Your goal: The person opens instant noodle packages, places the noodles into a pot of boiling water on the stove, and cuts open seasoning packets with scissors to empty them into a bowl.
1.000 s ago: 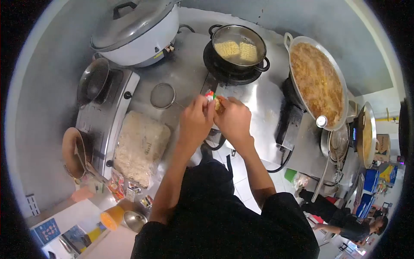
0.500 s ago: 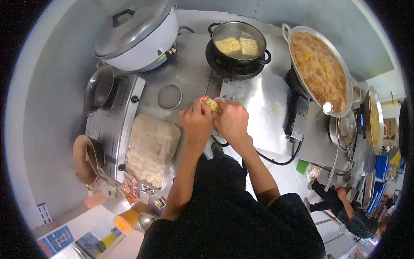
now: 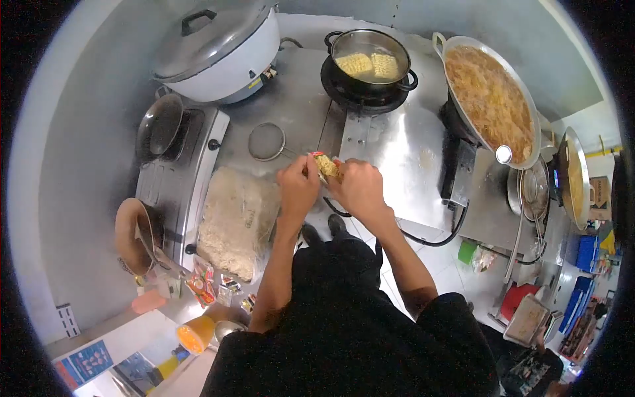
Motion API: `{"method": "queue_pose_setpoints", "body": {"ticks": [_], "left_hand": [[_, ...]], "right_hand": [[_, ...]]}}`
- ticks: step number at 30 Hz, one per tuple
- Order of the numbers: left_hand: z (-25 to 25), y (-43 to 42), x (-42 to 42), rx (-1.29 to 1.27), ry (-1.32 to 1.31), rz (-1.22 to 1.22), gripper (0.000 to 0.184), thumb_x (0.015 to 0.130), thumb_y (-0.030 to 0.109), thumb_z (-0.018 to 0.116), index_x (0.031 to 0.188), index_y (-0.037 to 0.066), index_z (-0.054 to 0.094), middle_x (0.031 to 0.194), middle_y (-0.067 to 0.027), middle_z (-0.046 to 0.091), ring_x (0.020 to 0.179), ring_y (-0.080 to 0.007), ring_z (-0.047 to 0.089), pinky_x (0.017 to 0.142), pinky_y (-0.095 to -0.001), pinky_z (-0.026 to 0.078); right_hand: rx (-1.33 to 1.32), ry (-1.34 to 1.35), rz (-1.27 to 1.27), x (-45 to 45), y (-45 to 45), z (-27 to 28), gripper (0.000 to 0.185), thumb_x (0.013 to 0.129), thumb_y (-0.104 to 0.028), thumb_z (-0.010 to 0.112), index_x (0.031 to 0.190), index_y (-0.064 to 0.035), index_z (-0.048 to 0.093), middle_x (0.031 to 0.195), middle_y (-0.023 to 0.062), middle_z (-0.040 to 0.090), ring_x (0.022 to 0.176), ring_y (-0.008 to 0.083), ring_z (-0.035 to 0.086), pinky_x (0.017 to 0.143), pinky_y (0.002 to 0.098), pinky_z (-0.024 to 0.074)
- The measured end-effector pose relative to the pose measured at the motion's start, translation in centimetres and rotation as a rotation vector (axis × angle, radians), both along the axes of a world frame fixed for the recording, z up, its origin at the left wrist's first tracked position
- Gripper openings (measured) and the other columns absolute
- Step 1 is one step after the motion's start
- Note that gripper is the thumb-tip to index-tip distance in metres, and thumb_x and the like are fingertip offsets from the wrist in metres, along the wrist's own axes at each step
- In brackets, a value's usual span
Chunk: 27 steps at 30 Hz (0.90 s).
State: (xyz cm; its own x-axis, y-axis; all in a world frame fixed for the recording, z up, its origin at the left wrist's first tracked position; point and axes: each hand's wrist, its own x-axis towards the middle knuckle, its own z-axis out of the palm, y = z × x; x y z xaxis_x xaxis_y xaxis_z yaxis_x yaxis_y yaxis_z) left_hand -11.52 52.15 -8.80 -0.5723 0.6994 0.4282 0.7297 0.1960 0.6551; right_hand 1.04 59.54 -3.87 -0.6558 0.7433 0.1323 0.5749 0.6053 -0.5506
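Observation:
A red noodle packet [image 3: 318, 156] is torn open between my two hands, and a yellow dry noodle block [image 3: 327, 166] shows in its opening. My left hand [image 3: 297, 184] pinches the packet's left side. On its right side are the closed fingers of my right hand [image 3: 359, 188]. Beyond my hands, a black two-handled pot [image 3: 369, 82] stands on a burner, with two noodle blocks [image 3: 355, 64] in its water. A round strainer [image 3: 266, 141] lies on the steel counter [image 3: 297, 86], left of my hands.
A wide wok [image 3: 493, 99] of bubbling oil stands at the right. To the left are a rice cooker [image 3: 225, 59], a pan [image 3: 161, 126] on a stove and a large bag of pale flour-like powder [image 3: 238, 215]. Part of a co-worker [image 3: 529, 370] shows at lower right.
The packet's opening has widened, and more of the noodle block shows. My view has shifted a little. The co-worker at lower right has moved lower in view.

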Motion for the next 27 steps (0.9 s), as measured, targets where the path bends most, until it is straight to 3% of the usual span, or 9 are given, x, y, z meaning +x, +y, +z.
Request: {"method": "queue_pose_setpoints", "body": {"ticks": [2, 3, 5, 9, 11, 12, 14, 20, 27], "left_hand": [[-1.3, 0.0, 0.0, 0.059, -0.421, -0.009, 0.025, 0.094, 0.018, 0.056, 0.079, 0.000, 0.062, 0.057, -0.0080, 0.054, 0.051, -0.0146, 0.054, 0.051, -0.0319, 0.042], [-2.0, -0.3, 0.2, 0.060, -0.418, -0.002, 0.025, 0.094, 0.018, 0.056, 0.079, 0.000, 0.062, 0.057, -0.0080, 0.054, 0.051, -0.0146, 0.054, 0.051, -0.0319, 0.042], [-3.0, -0.7, 0.9, 0.105, -1.118, 0.070, 0.025, 0.096, 0.020, 0.054, 0.087, 0.000, 0.065, 0.056, -0.0057, 0.051, 0.052, -0.0092, 0.049, 0.051, -0.0300, 0.041], [-4.0, -2.1, 1.5, 0.057, -0.948, 0.078, 0.025, 0.096, 0.018, 0.053, 0.085, -0.001, 0.063, 0.059, -0.0097, 0.054, 0.053, -0.0131, 0.052, 0.051, -0.0321, 0.041], [-3.7, -2.7, 2.0, 0.012, -0.321, 0.122, 0.025, 0.095, 0.016, 0.052, 0.081, -0.002, 0.060, 0.064, -0.0156, 0.058, 0.054, -0.0244, 0.057, 0.053, -0.0382, 0.044], [-3.6, -2.8, 2.0, 0.011, -0.319, 0.128, 0.025, 0.095, 0.016, 0.052, 0.081, -0.002, 0.060, 0.064, -0.0156, 0.058, 0.054, -0.0244, 0.057, 0.053, -0.0382, 0.044], [-3.8, -3.8, 1.9, 0.005, -0.061, 0.120, 0.023, 0.094, 0.014, 0.053, 0.077, -0.001, 0.057, 0.070, -0.0201, 0.061, 0.061, -0.0371, 0.059, 0.056, -0.0444, 0.045], [-5.6, -5.0, 1.5, -0.229, -0.004, 0.253, 0.022, 0.092, 0.015, 0.054, 0.078, -0.001, 0.059, 0.070, -0.0214, 0.061, 0.064, -0.0403, 0.060, 0.057, -0.0472, 0.046], [-6.8, -5.3, 1.1, -0.179, -0.160, 0.316, 0.032, 0.093, 0.023, 0.053, 0.075, -0.002, 0.064, 0.064, -0.0217, 0.060, 0.057, -0.0361, 0.059, 0.053, -0.0434, 0.044]], "right_hand": [[0.008, -0.064, 0.001, 0.0, -0.3, -0.3, 0.026, 0.077, -0.023, 0.069, 0.077, 0.0029, 0.067, 0.071, 0.0214, 0.064, 0.065, 0.0378, 0.064, 0.062, 0.0443, 0.0530], [0.007, -0.061, 0.007, -0.1, -0.6, -0.2, 0.026, 0.077, -0.023, 0.069, 0.077, 0.0029, 0.067, 0.071, 0.0214, 0.064, 0.065, 0.0378, 0.064, 0.062, 0.0443, 0.0530], [-0.046, -0.076, -0.032, -0.2, -1.0, -0.1, 0.026, 0.077, -0.023, 0.069, 0.077, 0.0034, 0.067, 0.071, 0.0224, 0.064, 0.067, 0.0375, 0.065, 0.062, 0.0444, 0.0532], [-0.077, -0.031, -0.034, 0.0, -2.2, -1.2, 0.026, 0.077, -0.023, 0.070, 0.077, 0.0031, 0.067, 0.074, 0.0221, 0.065, 0.068, 0.0382, 0.065, 0.065, 0.0450, 0.0534], [-0.076, -0.105, -0.057, -0.3, -3.2, -2.8, 0.026, 0.075, -0.022, 0.071, 0.084, 0.0022, 0.069, 0.079, 0.0206, 0.066, 0.073, 0.0386, 0.065, 0.067, 0.0455, 0.0528], [-0.077, -0.104, -0.051, -0.4, -3.3, -3.6, 0.026, 0.075, -0.022, 0.071, 0.084, 0.0022, 0.069, 0.079, 0.0206, 0.066, 0.073, 0.0386, 0.065, 0.067, 0.0455, 0.0528], [0.017, 0.083, -0.041, -0.7, -4.3, -5.2, 0.025, 0.075, -0.019, 0.070, 0.090, 0.0016, 0.069, 0.083, 0.0191, 0.066, 0.075, 0.0390, 0.063, 0.068, 0.0459, 0.0517], [-0.003, 0.165, -0.074, -1.4, -7.0, -8.9, 0.022, 0.079, -0.015, 0.065, 0.092, 0.0023, 0.067, 0.085, 0.0196, 0.064, 0.076, 0.0387, 0.061, 0.068, 0.0472, 0.0499], [-0.091, 0.158, -0.053, -1.0, -7.7, -9.4, 0.025, 0.081, -0.014, 0.062, 0.098, 0.0033, 0.066, 0.089, 0.0211, 0.064, 0.081, 0.0402, 0.061, 0.072, 0.0478, 0.0505]]}}
